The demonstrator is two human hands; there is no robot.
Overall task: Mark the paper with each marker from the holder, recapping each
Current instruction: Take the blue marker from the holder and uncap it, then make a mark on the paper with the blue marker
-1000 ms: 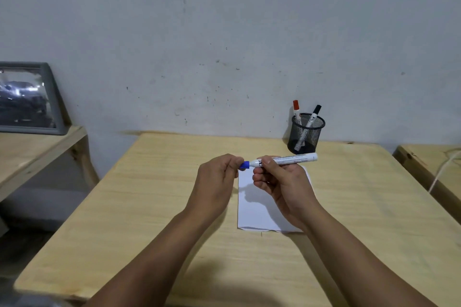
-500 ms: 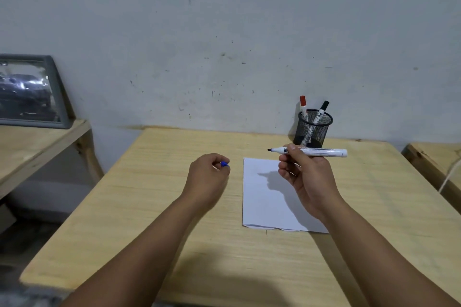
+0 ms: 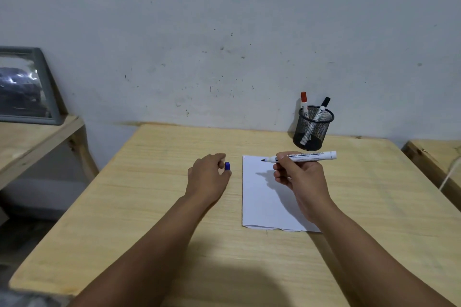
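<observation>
A white sheet of paper [image 3: 264,204] lies on the wooden table [image 3: 154,207]. My right hand [image 3: 298,177] grips an uncapped white marker [image 3: 309,156] held level, its dark tip pointing left over the paper's top left corner. My left hand [image 3: 208,174] rests left of the paper, pinching the blue cap [image 3: 227,166] between thumb and fingers. A black mesh holder [image 3: 313,128] stands by the wall behind the paper, with a red-capped marker [image 3: 303,102] and a black-capped marker [image 3: 320,112] in it.
A second wooden bench [image 3: 32,139] at the left carries a grey framed panel [image 3: 25,85] leaning on the wall. Another wooden surface [image 3: 434,152] with a white cord [image 3: 449,174] sits at the right edge. A gap separates each from the table.
The cap came off the marker. My left hand carried it left and down to the table, while my right hand moved the bare marker right, over the paper.
</observation>
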